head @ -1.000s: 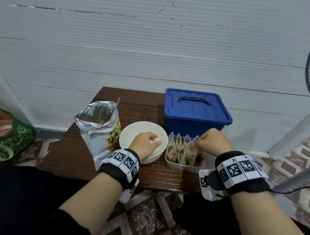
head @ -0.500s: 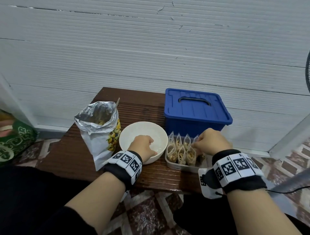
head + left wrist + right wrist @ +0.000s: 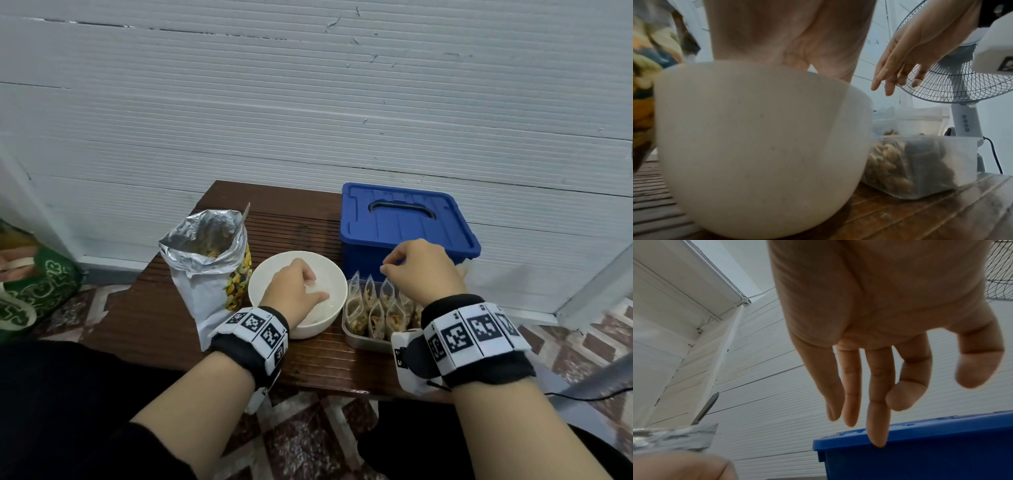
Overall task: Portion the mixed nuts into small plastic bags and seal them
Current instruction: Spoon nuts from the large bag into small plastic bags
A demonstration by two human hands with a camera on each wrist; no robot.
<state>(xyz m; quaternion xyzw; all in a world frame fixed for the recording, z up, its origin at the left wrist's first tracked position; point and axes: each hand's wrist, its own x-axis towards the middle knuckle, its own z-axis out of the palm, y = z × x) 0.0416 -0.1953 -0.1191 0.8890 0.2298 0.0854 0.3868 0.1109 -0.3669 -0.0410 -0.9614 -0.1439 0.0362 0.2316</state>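
Head view: high, looking forward and down over the table (image 3: 164, 318) toward a white panelled wall.
Left wrist view: at table level, pressed close to the white bowl (image 3: 760, 146), facing right toward a standing fan (image 3: 962, 84).
Right wrist view: low, tilted upward past the right hand (image 3: 879, 331) toward the wall.
Shared: the blue lidded box (image 3: 407, 229), bowl and foil nut bag (image 3: 209, 260).

Wooden table (image 3: 308, 363) bears foil bag (image 3: 209, 270), bowl (image 3: 322, 318), tray (image 3: 363, 339) (clear), blue box (image 3: 407, 233)
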